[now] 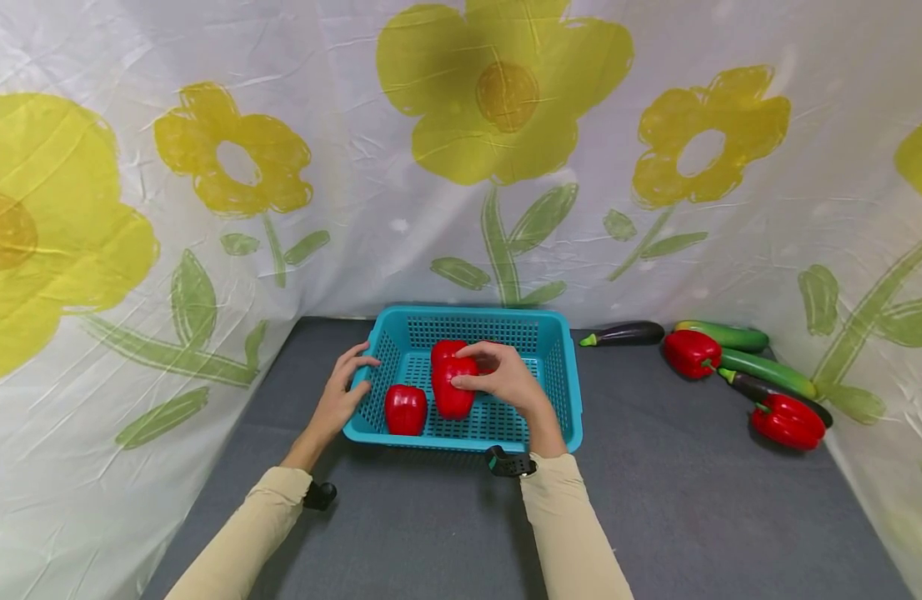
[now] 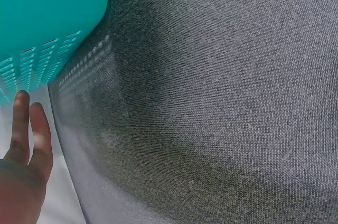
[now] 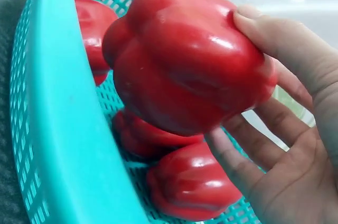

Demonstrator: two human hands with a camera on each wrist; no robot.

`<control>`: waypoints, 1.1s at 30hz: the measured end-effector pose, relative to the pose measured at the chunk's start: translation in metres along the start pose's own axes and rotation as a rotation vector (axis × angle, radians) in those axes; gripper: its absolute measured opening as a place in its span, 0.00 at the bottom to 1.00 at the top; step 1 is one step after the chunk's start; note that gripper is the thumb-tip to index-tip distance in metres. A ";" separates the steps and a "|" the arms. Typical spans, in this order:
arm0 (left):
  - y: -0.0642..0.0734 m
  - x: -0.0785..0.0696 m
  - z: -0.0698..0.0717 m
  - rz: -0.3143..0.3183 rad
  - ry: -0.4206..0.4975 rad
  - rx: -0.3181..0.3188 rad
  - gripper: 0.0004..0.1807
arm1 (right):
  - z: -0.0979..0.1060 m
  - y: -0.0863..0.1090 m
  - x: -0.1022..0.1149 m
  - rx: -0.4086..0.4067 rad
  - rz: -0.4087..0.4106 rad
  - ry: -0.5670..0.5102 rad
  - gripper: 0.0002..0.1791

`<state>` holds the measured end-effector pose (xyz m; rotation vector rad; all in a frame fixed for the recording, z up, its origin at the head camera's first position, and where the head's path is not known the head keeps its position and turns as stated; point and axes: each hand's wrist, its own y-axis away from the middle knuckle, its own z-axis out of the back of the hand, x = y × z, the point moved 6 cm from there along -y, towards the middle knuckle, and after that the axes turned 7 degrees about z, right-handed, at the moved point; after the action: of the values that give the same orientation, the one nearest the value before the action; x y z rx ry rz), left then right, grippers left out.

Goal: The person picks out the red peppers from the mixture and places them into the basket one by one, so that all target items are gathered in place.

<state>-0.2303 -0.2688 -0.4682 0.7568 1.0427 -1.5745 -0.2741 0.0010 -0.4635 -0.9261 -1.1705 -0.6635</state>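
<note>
My right hand (image 1: 506, 379) pinches a red bell pepper (image 3: 185, 60) between thumb and fingers, holding it over the blue plastic basket (image 1: 461, 445). Below it in the right wrist view, a red bell pepper (image 3: 198, 182) lies in the basket beside another pepper (image 3: 153, 137), partly hidden by the held one. A further red bell pepper (image 1: 406, 410) sits at the basket's front left. My left hand (image 1: 339, 398) rests at the basket's left rim with fingers extended. Two of its fingers (image 2: 41, 134) show near the basket's outer wall in the left wrist view.
To the basket's right, along the back of the dark cloth-covered table (image 1: 656, 500), lie an eggplant (image 1: 628, 333), a cucumber-like green vegetable (image 1: 724, 335), another one (image 1: 769, 372), a second eggplant (image 1: 761, 390), and red bell peppers (image 1: 692, 354). A flower-printed curtain (image 1: 401, 233) hangs behind.
</note>
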 end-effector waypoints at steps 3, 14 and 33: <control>0.000 -0.002 0.000 -0.004 0.002 -0.003 0.18 | -0.001 -0.001 -0.002 0.008 0.008 0.010 0.24; 0.001 0.001 0.000 -0.008 0.006 -0.008 0.18 | -0.012 -0.002 -0.012 0.026 -0.021 0.056 0.25; 0.000 -0.002 0.000 -0.005 0.006 -0.008 0.18 | -0.019 -0.005 -0.022 0.070 -0.090 0.148 0.24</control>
<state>-0.2301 -0.2677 -0.4668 0.7543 1.0550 -1.5727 -0.2753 -0.0182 -0.4859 -0.7562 -1.1012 -0.7469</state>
